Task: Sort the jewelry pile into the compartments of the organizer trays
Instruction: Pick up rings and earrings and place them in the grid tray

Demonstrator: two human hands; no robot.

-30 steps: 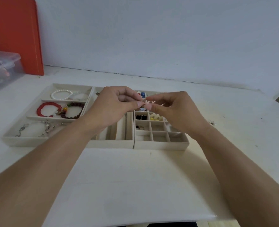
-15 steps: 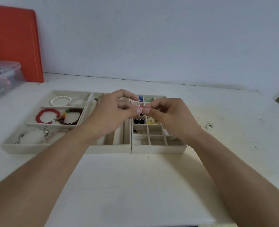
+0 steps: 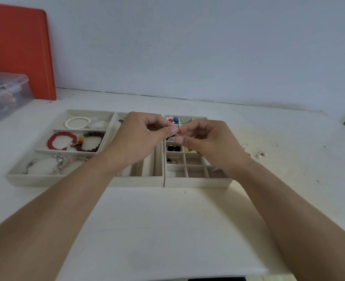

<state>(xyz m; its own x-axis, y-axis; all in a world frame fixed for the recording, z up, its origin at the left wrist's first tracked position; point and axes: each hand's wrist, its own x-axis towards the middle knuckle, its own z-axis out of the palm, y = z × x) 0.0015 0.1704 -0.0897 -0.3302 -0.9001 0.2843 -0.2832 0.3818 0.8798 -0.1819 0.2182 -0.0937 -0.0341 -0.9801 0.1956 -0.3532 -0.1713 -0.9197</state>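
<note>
Three cream organizer trays stand side by side on the white table. The left tray (image 3: 21, 180) holds a pearl bracelet (image 3: 76, 122), a red bead bracelet (image 3: 62, 140), a dark bead bracelet (image 3: 92, 141) and a silver chain (image 3: 43, 165). The right grid tray (image 3: 198, 182) holds coloured beads (image 3: 172, 119), black studs (image 3: 174, 148) and a ring (image 3: 171, 160). Above the grid tray, my left hand (image 3: 139, 138) and my right hand (image 3: 210, 140) meet fingertip to fingertip and pinch a tiny jewelry piece (image 3: 178, 132) between them; it is mostly hidden by the fingers.
A few loose small pieces (image 3: 261, 154) lie on the table right of the trays. A clear plastic box (image 3: 3, 96) and an orange board (image 3: 19, 51) stand at the far left against the wall. The middle tray (image 3: 139, 181) is partly covered by my left hand.
Both hands stayed joined at the fingertips over the grid tray, with small finger shifts. The view has tilted slightly, so the trays sit lower in the frame.
</note>
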